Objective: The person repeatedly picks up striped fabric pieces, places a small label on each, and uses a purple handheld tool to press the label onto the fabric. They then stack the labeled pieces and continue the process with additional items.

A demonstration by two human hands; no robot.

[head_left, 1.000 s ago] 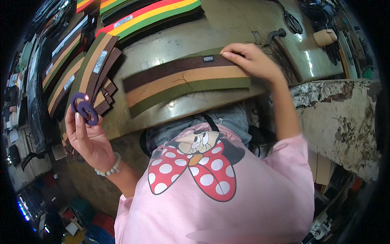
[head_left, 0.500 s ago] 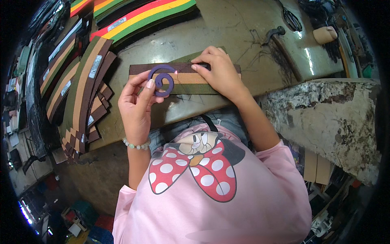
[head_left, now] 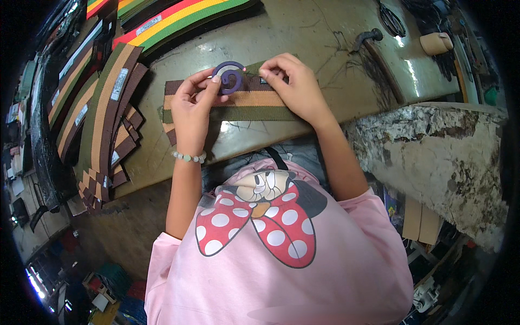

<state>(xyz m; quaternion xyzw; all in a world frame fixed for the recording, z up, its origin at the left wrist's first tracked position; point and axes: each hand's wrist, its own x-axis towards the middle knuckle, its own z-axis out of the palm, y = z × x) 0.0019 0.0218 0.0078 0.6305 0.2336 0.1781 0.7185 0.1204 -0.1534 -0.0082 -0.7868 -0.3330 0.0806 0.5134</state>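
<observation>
Between the thumb and fingers of my left hand (head_left: 195, 103) is a purple spiral mosquito coil (head_left: 239, 82), its lit tip a small bright spot on the right. Below it lies a woven strap (head_left: 249, 99) striped brown, tan and green, flat on the table with at least one more strap under it at an angle. My right hand (head_left: 297, 88) is over the strap's right part, thumb and forefinger pinched together near its far edge, close to the glowing tip. What the pinch holds, perhaps a thread, is too small to make out.
Piles of similar brown, tan and green straps (head_left: 105, 114) fan out at left. Red, yellow and green straps (head_left: 189, 21) are stacked at the far side. A hammer (head_left: 383, 70), loose dark threads and a tan roll (head_left: 436, 43) lie on the table (head_left: 303, 32) at right.
My left hand has carried the coil away from me and slightly right, bringing its tip nearer my right hand. The strap has shifted a little left and away; the lower strap's end now shows at left.
</observation>
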